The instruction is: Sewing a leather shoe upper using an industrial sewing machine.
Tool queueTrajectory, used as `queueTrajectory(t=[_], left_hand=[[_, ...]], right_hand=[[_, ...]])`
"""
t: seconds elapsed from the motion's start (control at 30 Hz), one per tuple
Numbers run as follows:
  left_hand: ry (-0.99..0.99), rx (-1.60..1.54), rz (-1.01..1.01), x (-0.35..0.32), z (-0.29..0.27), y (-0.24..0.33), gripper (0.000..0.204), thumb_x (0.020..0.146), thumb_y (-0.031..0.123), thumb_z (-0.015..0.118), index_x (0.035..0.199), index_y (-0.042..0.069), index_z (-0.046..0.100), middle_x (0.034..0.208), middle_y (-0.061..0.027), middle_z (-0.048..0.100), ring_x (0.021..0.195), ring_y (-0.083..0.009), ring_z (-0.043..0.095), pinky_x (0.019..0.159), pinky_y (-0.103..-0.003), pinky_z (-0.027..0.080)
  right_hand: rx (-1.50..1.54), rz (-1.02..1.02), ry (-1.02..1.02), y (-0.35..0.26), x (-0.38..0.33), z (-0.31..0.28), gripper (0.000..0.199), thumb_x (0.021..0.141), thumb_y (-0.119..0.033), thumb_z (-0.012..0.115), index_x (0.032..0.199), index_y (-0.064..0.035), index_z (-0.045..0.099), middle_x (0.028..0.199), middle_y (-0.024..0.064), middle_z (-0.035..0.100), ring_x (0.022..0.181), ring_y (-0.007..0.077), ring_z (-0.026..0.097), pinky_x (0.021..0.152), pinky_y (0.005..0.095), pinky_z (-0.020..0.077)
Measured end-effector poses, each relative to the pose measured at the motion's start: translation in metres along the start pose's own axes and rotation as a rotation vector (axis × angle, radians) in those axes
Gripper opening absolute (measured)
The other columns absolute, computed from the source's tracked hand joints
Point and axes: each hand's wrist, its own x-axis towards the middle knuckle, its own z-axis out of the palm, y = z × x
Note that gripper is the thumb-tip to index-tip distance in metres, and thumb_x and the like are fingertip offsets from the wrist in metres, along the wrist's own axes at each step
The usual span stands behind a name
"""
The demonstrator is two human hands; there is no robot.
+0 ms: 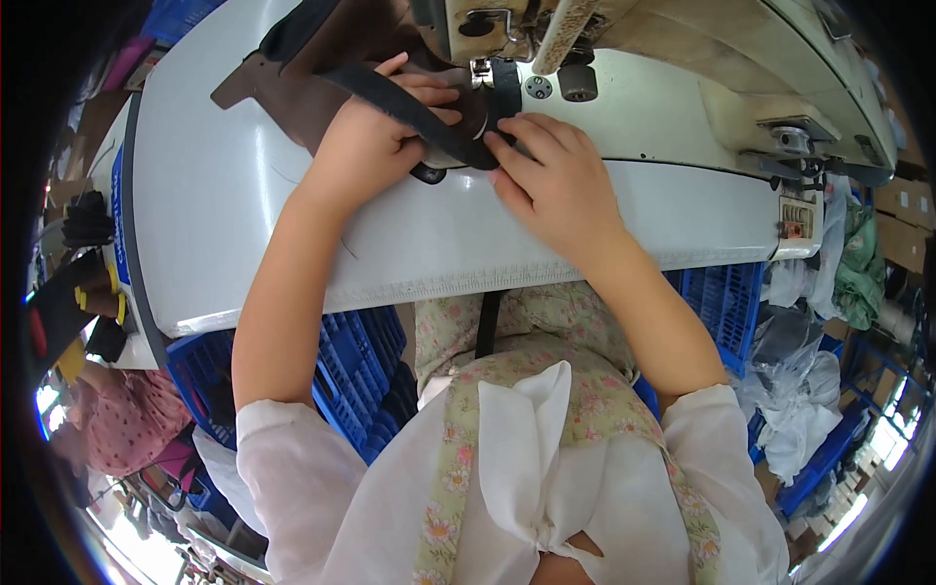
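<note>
A dark brown sheet of leather-like material (pixel 283 107) lies on the white sewing machine bed, its right part under the presser foot (pixel 481 72). A black strap (pixel 400 102) loops across it and over the back of my left hand (pixel 375 132). That hand rests on the brown sheet, fingers spread and pressing down left of the needle area. Just right of the presser foot, my right hand (pixel 558 175) pinches the edge of the black strap, fingertips close to the needle area. The underside of the strap and the needle tip are hard to make out.
The sewing machine head (pixel 663 49) overhangs the far right. A ruler scale (pixel 439 285) runs along the table's front edge. Blue plastic crates (pixel 356 375) stand below the table, and clear plastic bags (pixel 799 375) hang at the right. Someone in pink dotted clothing (pixel 132 419) is at the left.
</note>
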Motion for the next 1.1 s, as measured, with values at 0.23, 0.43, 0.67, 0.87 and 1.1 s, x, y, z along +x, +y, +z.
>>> queueTrajectory(t=[0.23,0.43,0.67,0.87,1.1], left_hand=[[0.003,-0.035,0.026,0.003,-0.005,0.001,0.032,0.070,0.002,0.068,0.101,0.008,0.071,0.112,-0.0059,0.069,0.114,-0.0254,0.060,0.106,-0.044,0.041],[0.061,-0.015,0.030,0.004,-0.001,0.001,0.028,0.068,0.002,0.070,0.095,0.008,0.073,0.104,-0.0049,0.070,0.108,-0.0257,0.063,0.097,-0.041,0.046],[0.007,-0.007,0.023,0.002,-0.002,0.002,0.032,0.069,0.001,0.068,0.100,0.008,0.072,0.113,-0.0057,0.069,0.114,-0.0258,0.061,0.104,-0.042,0.042],[0.028,0.028,0.043,0.003,-0.002,0.004,0.026,0.070,0.003,0.068,0.095,0.010,0.072,0.108,-0.0045,0.070,0.110,-0.0237,0.062,0.099,-0.043,0.045],[0.037,-0.007,0.027,0.004,-0.001,0.003,0.025,0.069,0.002,0.068,0.092,0.009,0.073,0.105,-0.0050,0.071,0.108,-0.0234,0.063,0.100,-0.042,0.044]], right_hand=[[-0.053,0.002,0.057,-0.010,-0.003,0.002,0.028,0.075,-0.017,0.070,0.102,-0.0125,0.072,0.111,0.0114,0.065,0.108,0.0260,0.059,0.095,0.0410,0.0430],[-0.072,0.064,0.042,-0.017,-0.003,0.002,0.025,0.075,-0.016,0.070,0.099,-0.0130,0.073,0.110,0.0091,0.065,0.109,0.0251,0.058,0.092,0.0404,0.0426],[-0.013,0.070,0.084,-0.019,-0.010,0.006,0.022,0.074,-0.015,0.070,0.096,-0.0122,0.073,0.108,0.0072,0.063,0.108,0.0254,0.056,0.088,0.0400,0.0419],[0.003,0.087,0.064,-0.021,-0.008,0.005,0.021,0.074,-0.014,0.069,0.095,-0.0113,0.073,0.107,0.0070,0.062,0.108,0.0251,0.056,0.087,0.0401,0.0417],[0.003,0.085,0.061,-0.022,-0.007,0.005,0.021,0.075,-0.014,0.069,0.095,-0.0097,0.072,0.108,0.0086,0.063,0.107,0.0258,0.056,0.087,0.0393,0.0419]])
